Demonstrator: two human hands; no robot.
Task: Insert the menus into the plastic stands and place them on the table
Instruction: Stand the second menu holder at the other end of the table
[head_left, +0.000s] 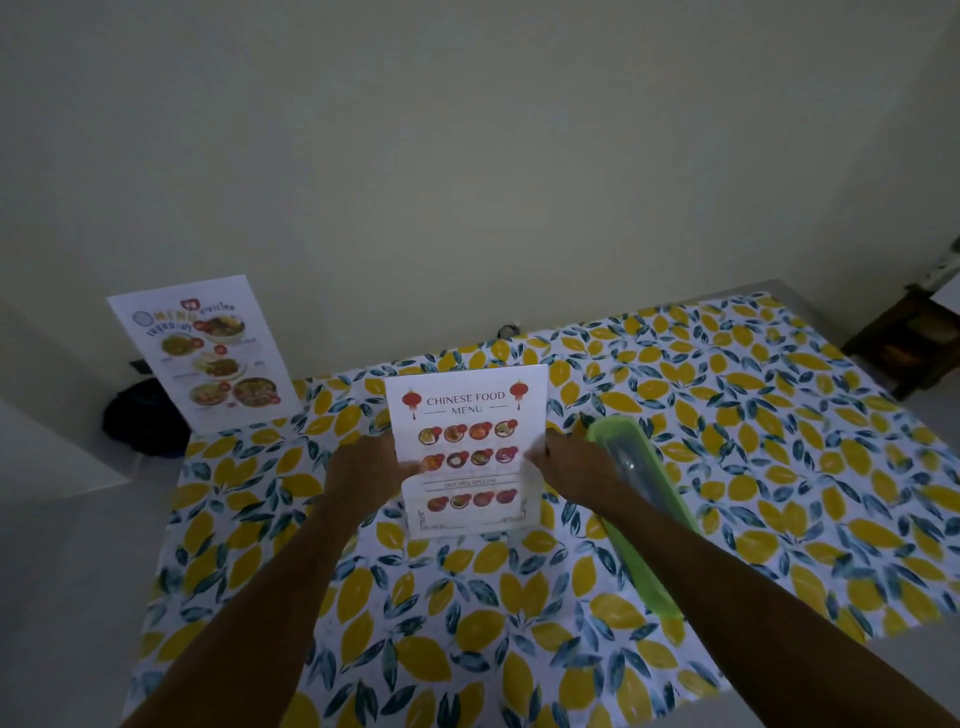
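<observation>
Fingers (410, 467) of both hands closed on the side edges of the upright menu, between them.

Under the fingers, the table (467, 623) carries a leaf-print cloth. Right of the fingers lies a green tray (639, 499). Far left of them, a second menu (202, 353) stands already placed. The left hand (363, 467) and right hand (566, 465) pinch the menu (467, 415) at mid-height; its clear plastic stand (467, 525) rests on the cloth. Judged light, thin and easily tipped; the plastic likely slippery, so grip both edges low. Legible: "CHINESE FOOD MENU"; "MENU" on the second sheet.
</observation>
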